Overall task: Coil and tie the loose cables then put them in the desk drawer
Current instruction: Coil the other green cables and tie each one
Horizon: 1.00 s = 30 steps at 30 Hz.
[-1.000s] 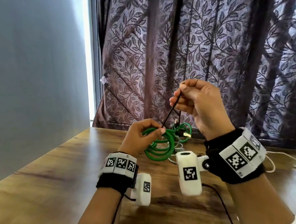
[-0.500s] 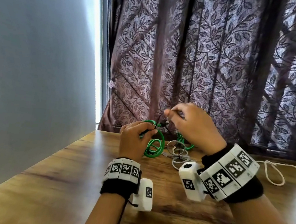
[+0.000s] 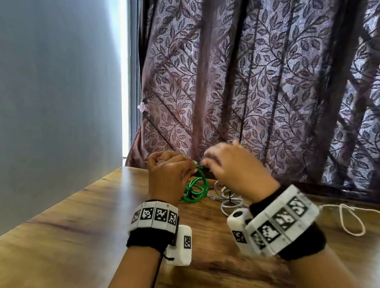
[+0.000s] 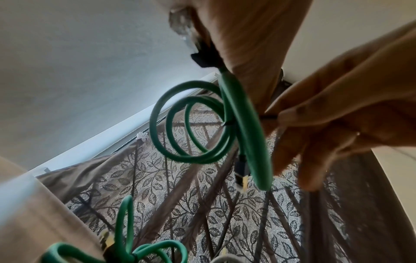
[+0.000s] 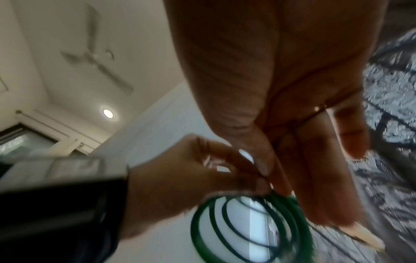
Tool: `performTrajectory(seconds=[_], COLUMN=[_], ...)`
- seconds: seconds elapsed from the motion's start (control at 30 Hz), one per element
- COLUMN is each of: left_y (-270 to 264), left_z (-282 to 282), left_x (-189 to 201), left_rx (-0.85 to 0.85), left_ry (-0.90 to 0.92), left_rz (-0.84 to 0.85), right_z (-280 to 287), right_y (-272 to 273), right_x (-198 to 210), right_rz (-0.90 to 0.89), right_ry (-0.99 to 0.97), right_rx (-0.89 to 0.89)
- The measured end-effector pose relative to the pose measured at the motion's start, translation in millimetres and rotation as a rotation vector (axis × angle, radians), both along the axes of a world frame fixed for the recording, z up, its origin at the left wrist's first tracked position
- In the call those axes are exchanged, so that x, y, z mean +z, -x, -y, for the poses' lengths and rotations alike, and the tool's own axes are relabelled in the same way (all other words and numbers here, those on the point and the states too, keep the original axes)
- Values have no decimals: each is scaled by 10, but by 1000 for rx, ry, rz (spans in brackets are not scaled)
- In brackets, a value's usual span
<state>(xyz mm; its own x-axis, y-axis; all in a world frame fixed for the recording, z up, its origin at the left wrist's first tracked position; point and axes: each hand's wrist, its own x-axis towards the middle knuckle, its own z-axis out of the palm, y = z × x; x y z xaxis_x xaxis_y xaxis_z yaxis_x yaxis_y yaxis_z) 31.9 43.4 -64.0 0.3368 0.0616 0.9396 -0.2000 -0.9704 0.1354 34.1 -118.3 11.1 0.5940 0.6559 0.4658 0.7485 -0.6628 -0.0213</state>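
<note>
A: Both hands are up over the tabletop point(image 3: 76, 237), and the green cable coil point(image 3: 194, 190) hangs between them, its lower loops close to the wood.

B: The left hand point(image 3: 169, 174) has the top of it. Fingers curled, thumb and fingertips pinched on the bundled strands, clear in the right wrist view.

A: And the right hand point(image 3: 235, 169)? It's blurred from the head camera.

B: The left wrist view helps. A thin black tie point(image 4: 268, 117) is drawn tight around the coil's strands, and the right hand's thumb and forefinger are nipped together on its tail. The other fingers point(image 4: 290, 151) hang loosely, slightly spread.

A: A black connector with a gold tip dangles beside the loops.

B: Behind the coil, a grey cable point(image 3: 230, 200) lies on the tabletop; a white cable point(image 3: 349, 221) trails well to the right, before the leaf-patterned curtain point(image 3: 261, 81).
</note>
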Motion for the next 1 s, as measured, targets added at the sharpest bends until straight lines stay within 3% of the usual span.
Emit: performTrajectory(seconds=[0.1,0.27,0.53,0.67,0.87,1.0], left_y=[-18,20,75,91,59,59], left_z=[-10,-25,-32,-15,26,-12], left_x=[-23,-21,-23,-26,-17,-8], left_rx=[13,52,74,32,-25,-19], left_ry=[-44,15,117,174,214,206], left_rz=[-46,-28,59,131,32,59], right_z=[-210,-333,-412,-409,-390,-430], right_y=[-97,-220,-201,-140,-195,-167], right_x=[-295,-473,-496,-444,-467,-532], right_rz=[58,0,-109,-84,-28,35], right_ry=[84,-273,-558,-517,-490,-490], right_rx=[-77,29,307,371,316,283])
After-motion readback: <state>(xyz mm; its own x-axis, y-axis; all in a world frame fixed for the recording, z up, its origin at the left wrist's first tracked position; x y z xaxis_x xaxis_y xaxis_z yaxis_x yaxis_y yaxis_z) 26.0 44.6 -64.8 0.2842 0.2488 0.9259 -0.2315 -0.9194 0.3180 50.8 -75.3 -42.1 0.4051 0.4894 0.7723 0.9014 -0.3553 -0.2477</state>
